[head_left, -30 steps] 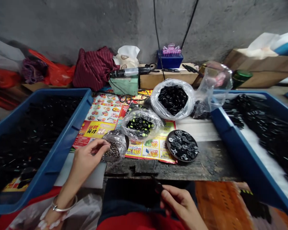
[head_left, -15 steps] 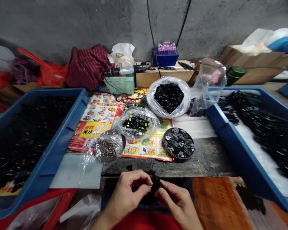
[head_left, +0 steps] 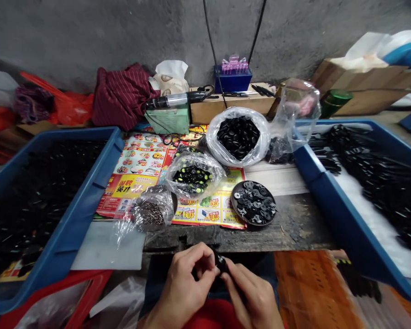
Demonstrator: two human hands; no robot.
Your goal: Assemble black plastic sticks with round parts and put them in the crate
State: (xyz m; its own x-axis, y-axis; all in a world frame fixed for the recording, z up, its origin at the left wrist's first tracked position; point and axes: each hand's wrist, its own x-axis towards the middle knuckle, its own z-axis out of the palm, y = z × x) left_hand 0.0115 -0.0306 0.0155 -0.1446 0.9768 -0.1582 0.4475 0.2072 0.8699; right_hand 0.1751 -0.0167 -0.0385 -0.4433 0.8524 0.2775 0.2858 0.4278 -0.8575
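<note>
Low in the centre, in front of the bench edge, a small glossy black plastic part [head_left: 221,262] sits between my two hands. My right hand [head_left: 250,289] is closed on it, thumb and fingers gripping its right side. My left hand [head_left: 191,278] is closed in a pinch, thumb and index fingertip meeting against the part's left side. Whatever lies between those fingertips is too small to make out. Beyond the hands, a plastic bag of small metal screws [head_left: 152,214] lies to the left. A round dish [head_left: 233,206] of flat black and grey discs stands to the right.
Farther back are a bag of black and yellow-green pieces [head_left: 192,178] and a bag of glossy black pieces [head_left: 238,137]. Blue trays with black parts flank me, a left tray [head_left: 85,210] and a right tray [head_left: 342,214]. An electric screwdriver [head_left: 174,99] rests on a green box [head_left: 169,119].
Both hands have drawn closer together around the black part, which has turned so a shiny face shows. The left fingertips now meet it. The view has shifted slightly.
</note>
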